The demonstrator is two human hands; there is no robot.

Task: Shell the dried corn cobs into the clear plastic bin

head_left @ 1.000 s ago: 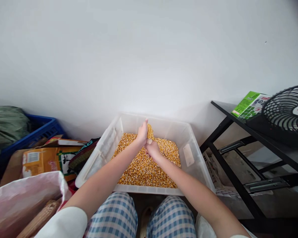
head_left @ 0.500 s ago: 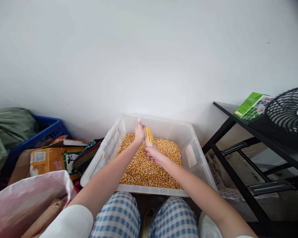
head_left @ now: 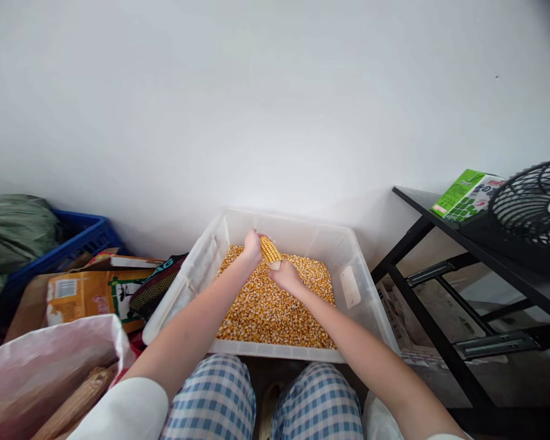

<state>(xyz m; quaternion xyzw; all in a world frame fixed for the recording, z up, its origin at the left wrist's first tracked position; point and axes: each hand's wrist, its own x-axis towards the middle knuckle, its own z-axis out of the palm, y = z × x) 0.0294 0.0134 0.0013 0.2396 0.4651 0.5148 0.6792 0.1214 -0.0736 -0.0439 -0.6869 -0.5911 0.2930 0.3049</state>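
Observation:
A partly stripped corn cob (head_left: pixel 270 250) is held between my two hands, with rows of yellow kernels still on the side that faces me. My left hand (head_left: pixel 253 245) is closed around its far upper end. The near end, pale and bare, sits in the closed fingers of my right hand (head_left: pixel 286 276). Both hands are over a translucent plastic bin (head_left: pixel 352 244), above a thick layer of loose corn kernels (head_left: pixel 275 311). The undersides of the fingers are hidden.
At lower left, an open white sack (head_left: pixel 73 342) contains bare cobs (head_left: pixel 80 400). Behind it are an orange package (head_left: pixel 80 299) and a blue crate (head_left: pixel 80 238). A black table (head_left: pixel 421 201) at right bears a green-and-white box (head_left: pixel 462 195) and a black fan (head_left: pixel 531 205).
The cob has turned, its upper end now leaning further left. My left thumb, raised before, has come down against the cob. The right fingers have closed more tightly around the lower end.

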